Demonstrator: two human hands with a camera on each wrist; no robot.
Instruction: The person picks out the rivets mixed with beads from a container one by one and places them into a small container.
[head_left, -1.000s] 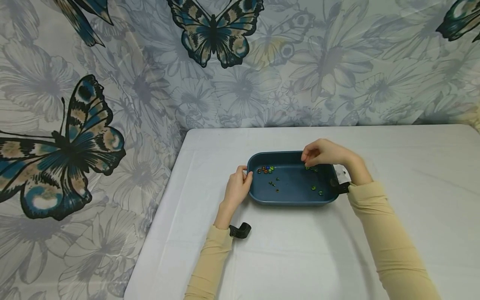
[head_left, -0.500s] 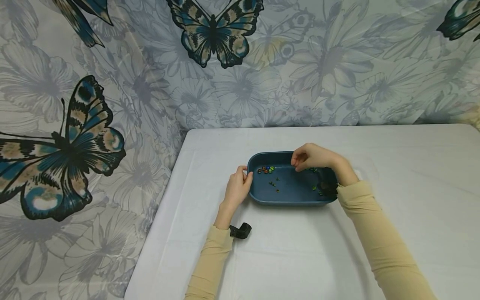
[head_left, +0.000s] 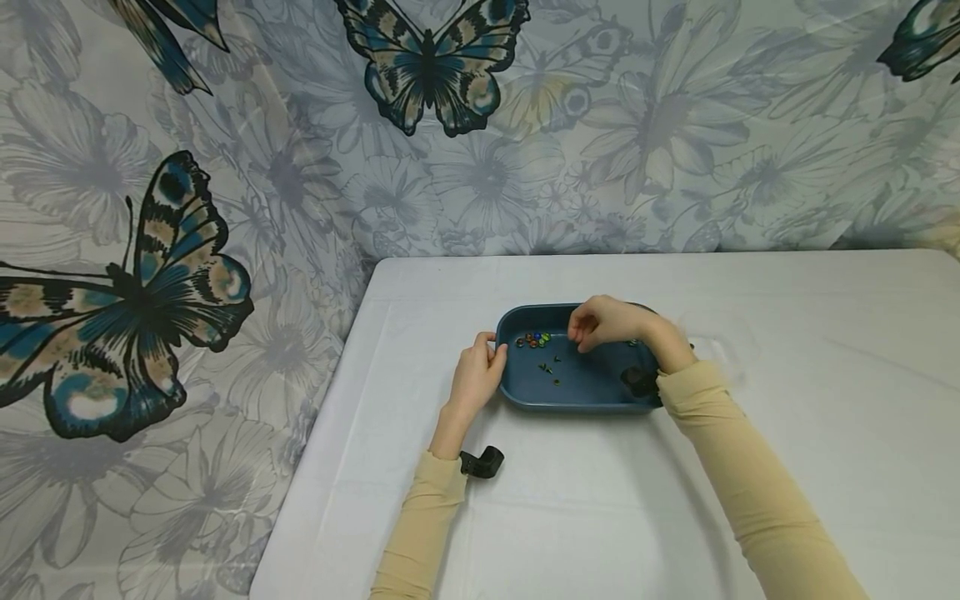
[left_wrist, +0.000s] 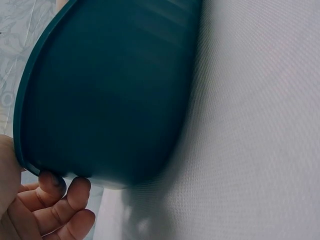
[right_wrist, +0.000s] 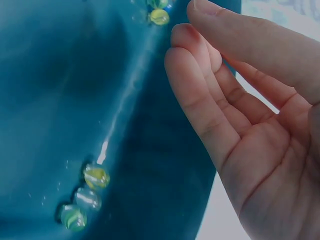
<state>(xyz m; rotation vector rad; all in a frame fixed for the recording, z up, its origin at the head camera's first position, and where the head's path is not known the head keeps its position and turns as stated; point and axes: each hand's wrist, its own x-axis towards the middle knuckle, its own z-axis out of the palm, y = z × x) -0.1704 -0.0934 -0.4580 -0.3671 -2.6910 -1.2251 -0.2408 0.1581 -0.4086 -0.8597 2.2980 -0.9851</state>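
The left hand holds the left end of the blue tray, its thumb at the rim; in the left wrist view its bent fingers touch the tray's outside. Over the tray's middle hovers the right hand. The right wrist view shows its fingers bent beside the thumb, no object visible between them. Small coloured marbles lie at the tray's back left, left of the right hand. Three marbles sit along the inner edge in the right wrist view.
A few small green pieces lie in the tray's left half. The tray stands on a white-covered table, with a patterned backdrop behind. Dark wrist cameras are worn on both arms; the right arm crosses the tray's right end.
The right hand has moved left and slightly down, from the tray's back right to its middle, its forearm now covering the right end. The left hand and the tray have stayed put.
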